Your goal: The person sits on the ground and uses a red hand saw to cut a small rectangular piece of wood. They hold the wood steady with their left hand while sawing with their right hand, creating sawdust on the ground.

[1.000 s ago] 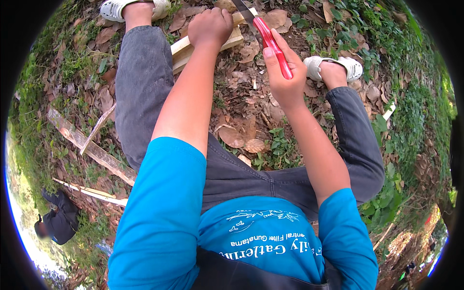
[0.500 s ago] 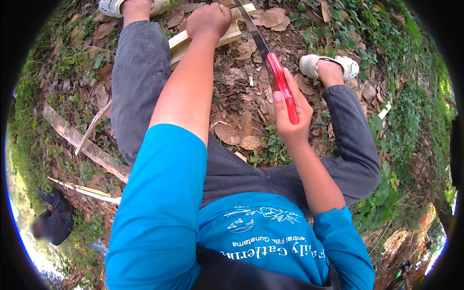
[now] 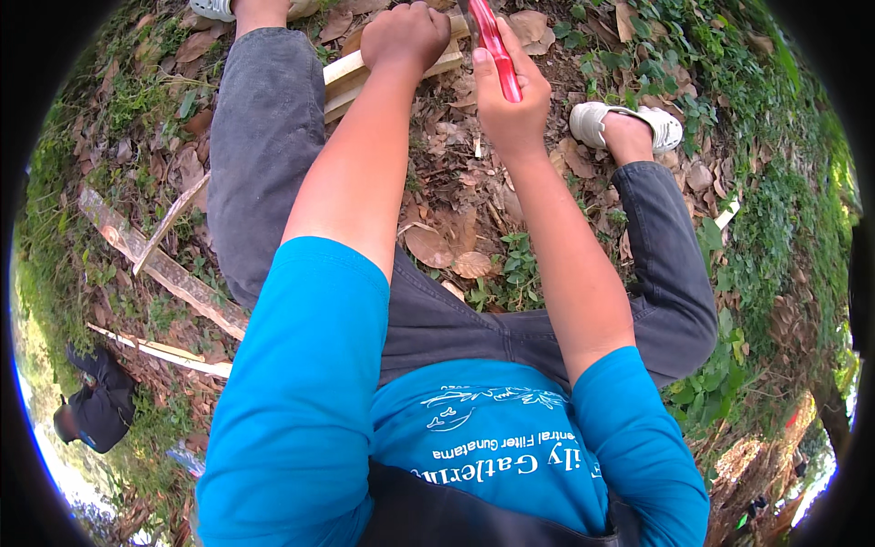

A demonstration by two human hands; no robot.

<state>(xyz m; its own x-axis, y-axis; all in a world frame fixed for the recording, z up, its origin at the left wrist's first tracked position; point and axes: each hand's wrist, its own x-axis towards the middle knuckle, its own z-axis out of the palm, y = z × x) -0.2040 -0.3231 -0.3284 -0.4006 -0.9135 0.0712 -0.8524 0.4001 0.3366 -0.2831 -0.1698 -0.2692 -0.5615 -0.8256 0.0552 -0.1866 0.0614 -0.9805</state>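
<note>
At upper centre, your left hand (image 3: 407, 38) is clenched over pale, squared wooden strips (image 3: 344, 69); apart from it, your right hand (image 3: 513, 108) grips a glossy red-handled metal blade (image 3: 492, 44) at the top edge. At upper right, a white plastic clog (image 3: 588, 124) holds your foot (image 3: 627, 137).

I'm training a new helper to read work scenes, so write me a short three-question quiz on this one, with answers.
1. Which hand grips the red handle?
2. True or false: the left hand is touching the pale wood.
3. Where in the picture does the long rough board lie? a) at the right edge, b) at the centre, c) toward the left.

Key:
1. The right hand.
2. True.
3. c
</note>
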